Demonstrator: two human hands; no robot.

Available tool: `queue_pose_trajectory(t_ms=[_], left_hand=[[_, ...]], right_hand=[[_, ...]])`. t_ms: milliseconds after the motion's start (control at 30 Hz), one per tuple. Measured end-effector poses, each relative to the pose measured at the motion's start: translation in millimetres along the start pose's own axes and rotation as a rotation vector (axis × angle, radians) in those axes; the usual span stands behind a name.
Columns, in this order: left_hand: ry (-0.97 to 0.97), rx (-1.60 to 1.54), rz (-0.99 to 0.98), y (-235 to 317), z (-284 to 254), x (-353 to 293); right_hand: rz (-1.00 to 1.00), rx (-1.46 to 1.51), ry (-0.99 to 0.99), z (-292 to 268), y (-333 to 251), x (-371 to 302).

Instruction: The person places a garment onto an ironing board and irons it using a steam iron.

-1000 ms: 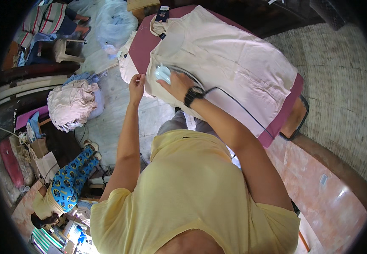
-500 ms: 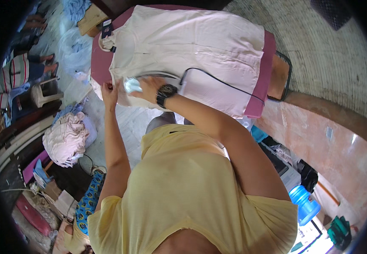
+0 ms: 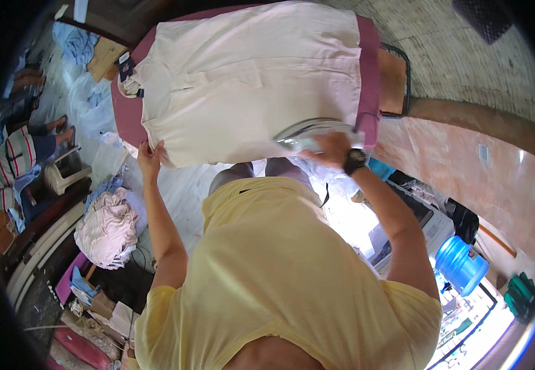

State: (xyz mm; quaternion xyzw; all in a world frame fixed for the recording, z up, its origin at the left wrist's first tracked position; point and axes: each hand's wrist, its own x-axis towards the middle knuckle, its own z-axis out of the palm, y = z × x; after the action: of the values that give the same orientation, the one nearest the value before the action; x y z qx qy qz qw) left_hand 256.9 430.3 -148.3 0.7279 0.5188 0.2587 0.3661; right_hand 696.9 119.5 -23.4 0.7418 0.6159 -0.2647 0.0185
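Observation:
A cream shirt (image 3: 218,105) lies spread over the maroon ironing board (image 3: 133,120), its collar end to the left. At the near right part of the shirt, my right hand (image 3: 332,150) is wrapped round a clothes iron (image 3: 304,132), whose pointed end faces left; the hand is a little blurred. My left hand (image 3: 151,154) pinches the shirt's near edge at the left, close to the shoulder. A dark tag (image 3: 125,65) hangs by the collar.
Left on the floor sits a heap of pale crumpled cloth (image 3: 108,228). Behind it are a stool (image 3: 69,172) and another person's legs (image 3: 57,132). A blue water jug (image 3: 461,265) stands at the lower right. Plastic bags (image 3: 88,102) lie beyond the board's left end.
My right hand has slid the iron rightward along the shirt's near side, from near the collar end to near the hem. My left hand still pinches the shirt edge.

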Motion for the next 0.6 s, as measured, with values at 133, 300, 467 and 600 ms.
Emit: queue_pose_trajectory(t_ms=[133,300,467,600], left_hand=[[-0.061,0.041,0.013,-37.8,-4.6,-0.8],[-0.027,-0.068,-0.033,-3.4,2.5,-1.5],[-0.013,0.119,0.01,-16.2,-7.2,-2.6],[0.325,0.822,-0.071,104.7,28.3,2.3]], right_hand=[[-0.147,0.272,0.092,24.1,-117.4,52.0],[-0.089,0.233,0.177,42.5,-141.2,63.3],[0.173,0.192,0.155,51.4,-33.9,-24.8],[0.633,0.363,0.506,37.9,26.4,-63.6]])
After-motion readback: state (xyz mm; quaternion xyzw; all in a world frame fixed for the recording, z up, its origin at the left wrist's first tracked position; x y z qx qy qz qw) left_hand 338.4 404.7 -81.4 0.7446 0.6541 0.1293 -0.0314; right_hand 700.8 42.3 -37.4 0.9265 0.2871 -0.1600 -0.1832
